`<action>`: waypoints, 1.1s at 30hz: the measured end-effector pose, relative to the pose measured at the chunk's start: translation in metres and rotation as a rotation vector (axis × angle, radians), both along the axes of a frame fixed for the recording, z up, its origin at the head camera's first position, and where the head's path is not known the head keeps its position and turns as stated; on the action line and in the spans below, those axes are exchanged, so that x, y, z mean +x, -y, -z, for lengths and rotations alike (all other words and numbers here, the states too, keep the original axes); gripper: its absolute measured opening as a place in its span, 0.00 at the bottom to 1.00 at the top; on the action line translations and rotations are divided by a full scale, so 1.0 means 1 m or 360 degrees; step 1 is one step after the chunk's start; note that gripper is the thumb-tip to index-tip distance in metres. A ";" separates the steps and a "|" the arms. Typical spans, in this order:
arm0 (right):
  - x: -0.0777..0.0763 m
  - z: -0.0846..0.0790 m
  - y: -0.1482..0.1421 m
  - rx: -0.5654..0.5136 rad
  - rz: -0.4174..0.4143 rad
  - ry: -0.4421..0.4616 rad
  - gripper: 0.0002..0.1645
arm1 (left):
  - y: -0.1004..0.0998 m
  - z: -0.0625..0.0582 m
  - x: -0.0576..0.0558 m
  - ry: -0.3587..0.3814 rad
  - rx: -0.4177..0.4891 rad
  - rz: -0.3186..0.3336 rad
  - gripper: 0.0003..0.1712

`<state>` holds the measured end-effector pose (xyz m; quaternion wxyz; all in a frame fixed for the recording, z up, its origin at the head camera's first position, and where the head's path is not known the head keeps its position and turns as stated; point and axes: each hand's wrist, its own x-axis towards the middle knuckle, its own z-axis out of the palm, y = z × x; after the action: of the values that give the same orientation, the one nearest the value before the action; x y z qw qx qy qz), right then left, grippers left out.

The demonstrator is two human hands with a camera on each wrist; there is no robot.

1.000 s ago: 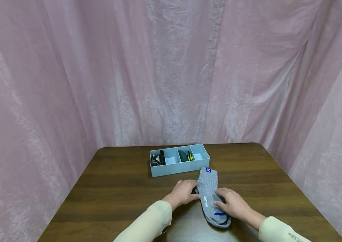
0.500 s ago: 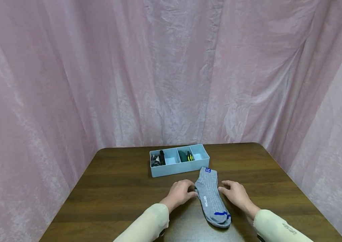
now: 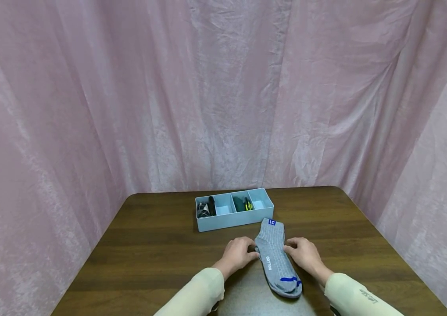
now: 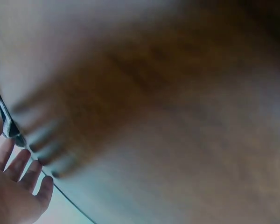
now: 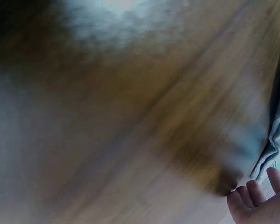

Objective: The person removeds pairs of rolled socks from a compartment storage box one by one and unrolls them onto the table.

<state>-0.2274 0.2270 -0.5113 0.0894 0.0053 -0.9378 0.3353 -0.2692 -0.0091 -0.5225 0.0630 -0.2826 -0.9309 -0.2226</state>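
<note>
A pair of grey ribbed socks lies flat on the wooden table, one on top of the other, with white COTTON lettering, a blue label at the cuff and blue marks at the toe. Just at the left edge is my left hand, thumb and forefinger near the fabric. Opposite it, my right hand has its fingertips right at the right edge. Relaxed, spread fingers show beside the sock edge in the left wrist view. In the right wrist view, loosely bent fingers reach toward the sock edge.
A light blue divided box stands behind the socks, close to the cuff. Its compartments hold a dark patterned item, a black item, and dark green and yellow-black items. Pink curtains hang beyond the brown table.
My right hand has lifted off the top of the socks and shifted to their right edge, then slightly closer in. The left hand stays at the left edge. The socks lie nearly unmoved.
</note>
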 end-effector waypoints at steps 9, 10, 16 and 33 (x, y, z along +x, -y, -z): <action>-0.002 0.003 0.006 0.0065 0.0022 -0.0053 0.09 | -0.007 -0.002 0.004 -0.0067 -0.0125 -0.0054 0.11; -0.002 0.003 0.007 0.0064 0.0027 -0.0058 0.09 | -0.008 -0.003 0.005 -0.0076 -0.0140 -0.0061 0.11; -0.005 0.004 0.008 0.0057 0.0055 -0.0050 0.08 | -0.009 -0.002 0.006 -0.0125 -0.0162 -0.0077 0.11; -0.009 -0.005 0.002 -0.0014 0.0103 0.0048 0.07 | -0.014 -0.003 0.005 -0.0091 -0.0177 -0.0141 0.08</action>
<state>-0.2362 0.2248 -0.5064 0.0860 -0.0305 -0.9373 0.3365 -0.2642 0.0052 -0.5200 0.0836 -0.2504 -0.9513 -0.1594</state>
